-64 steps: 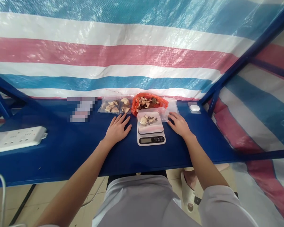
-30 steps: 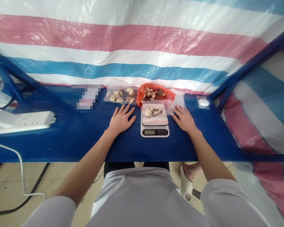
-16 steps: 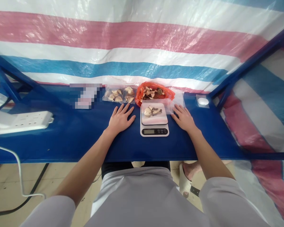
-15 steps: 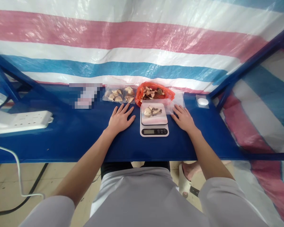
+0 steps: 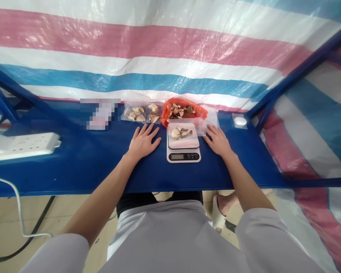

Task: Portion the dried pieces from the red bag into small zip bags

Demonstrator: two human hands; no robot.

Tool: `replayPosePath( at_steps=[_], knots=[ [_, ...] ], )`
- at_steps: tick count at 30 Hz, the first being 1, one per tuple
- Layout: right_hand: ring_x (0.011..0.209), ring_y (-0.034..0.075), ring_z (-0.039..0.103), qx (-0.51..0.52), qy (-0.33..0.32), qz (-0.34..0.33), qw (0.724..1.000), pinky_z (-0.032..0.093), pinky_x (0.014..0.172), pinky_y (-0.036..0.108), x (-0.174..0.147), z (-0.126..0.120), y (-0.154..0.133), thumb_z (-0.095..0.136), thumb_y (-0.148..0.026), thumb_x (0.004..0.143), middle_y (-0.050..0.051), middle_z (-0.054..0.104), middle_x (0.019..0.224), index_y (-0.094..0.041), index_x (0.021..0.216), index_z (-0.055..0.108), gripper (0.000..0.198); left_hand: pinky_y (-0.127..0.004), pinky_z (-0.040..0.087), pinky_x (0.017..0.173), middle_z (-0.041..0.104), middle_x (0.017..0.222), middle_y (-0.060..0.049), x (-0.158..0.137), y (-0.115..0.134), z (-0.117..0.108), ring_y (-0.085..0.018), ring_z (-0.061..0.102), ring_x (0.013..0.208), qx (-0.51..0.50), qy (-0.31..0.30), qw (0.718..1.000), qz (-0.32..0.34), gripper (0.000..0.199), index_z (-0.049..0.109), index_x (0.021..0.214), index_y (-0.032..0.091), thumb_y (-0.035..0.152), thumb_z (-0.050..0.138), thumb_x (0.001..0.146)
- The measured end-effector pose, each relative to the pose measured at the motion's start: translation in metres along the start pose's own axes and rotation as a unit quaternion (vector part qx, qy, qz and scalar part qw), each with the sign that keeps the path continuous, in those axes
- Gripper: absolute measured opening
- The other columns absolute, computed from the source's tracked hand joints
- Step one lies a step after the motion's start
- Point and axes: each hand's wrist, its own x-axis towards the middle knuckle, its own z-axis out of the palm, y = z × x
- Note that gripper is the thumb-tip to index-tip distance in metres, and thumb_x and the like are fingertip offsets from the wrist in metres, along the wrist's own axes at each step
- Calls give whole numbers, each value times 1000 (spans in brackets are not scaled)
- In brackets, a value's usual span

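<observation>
My left hand (image 5: 143,141) lies flat on the blue table with its fingers spread, left of a white digital kitchen scale (image 5: 183,157). On the other side of the scale rests my right hand (image 5: 217,140), palm down and holding nothing, its fingertips close to a clear plastic bag's edge. That bag (image 5: 182,132), with pale dried slices in it, lies across the weighing plate. Behind the scale sits an open red plastic bag (image 5: 165,113) full of brownish dried slices. Two clear bags of slices (image 5: 136,113) lie beyond my left fingertips. No digits are readable on the display.
A white power strip (image 5: 35,145) lies at the table's left. At the right back, a round white object (image 5: 240,121) sits on clear plastic. Blue frame bars (image 5: 295,72) and a striped tarp (image 5: 159,41) enclose the blue table (image 5: 82,167).
The whole view has shifted slightly, so things appear a little further left and up. Both hands stay flat in the same places on the table.
</observation>
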Motion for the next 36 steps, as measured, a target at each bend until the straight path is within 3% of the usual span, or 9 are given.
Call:
replayPosePath(
  at_steps=[8,15,19,22,25,30,36],
  knots=[
    [146,29,41,21,21,-2,1000,32,120,53,1,0,0,42,-43,100,9,47,154,-23,141,57,48,-54,25,121,47,154,-11,1,-1,0,-34,38,146,-8,17,1000,0,53,58,141,21,46,41,98],
    [140,26,49,167,99,7,981,40,116,46,0,-10,4,45,-42,98,12,59,144,-19,131,65,45,-47,36,117,63,137,-12,7,1,-6,-29,55,132,-57,65,996,-2,44,66,128,18,36,44,94],
    [124,26,64,331,136,60,932,47,110,44,1,-15,-6,51,-49,95,10,70,128,-19,120,71,44,-41,47,108,68,129,-11,12,7,-15,-26,61,122,-101,108,989,23,41,67,124,18,36,42,96],
    [110,26,71,459,139,102,872,56,100,43,6,-17,-21,57,-56,90,7,76,115,-20,112,73,45,-41,45,111,66,131,-11,20,17,-20,-24,59,125,-147,111,979,92,41,65,126,18,36,42,97],
    [103,27,73,519,142,133,832,60,93,42,12,-19,-34,71,-55,79,6,77,108,-20,108,75,46,-42,42,114,63,135,-13,27,26,-21,-24,56,130,-189,99,965,155,42,64,128,17,38,42,98],
    [94,26,73,575,103,150,798,64,84,43,16,-21,-45,82,-50,66,6,78,98,-17,101,77,49,-41,43,114,62,136,-16,32,33,-17,-25,56,130,-221,58,953,200,45,65,128,14,40,42,99],
    [87,25,73,587,86,141,792,64,81,43,16,-22,-48,85,-46,59,4,78,91,-18,91,77,43,-41,43,115,63,135,-13,29,32,-17,-24,56,131,-227,42,955,185,45,66,127,16,42,41,99]
  ],
)
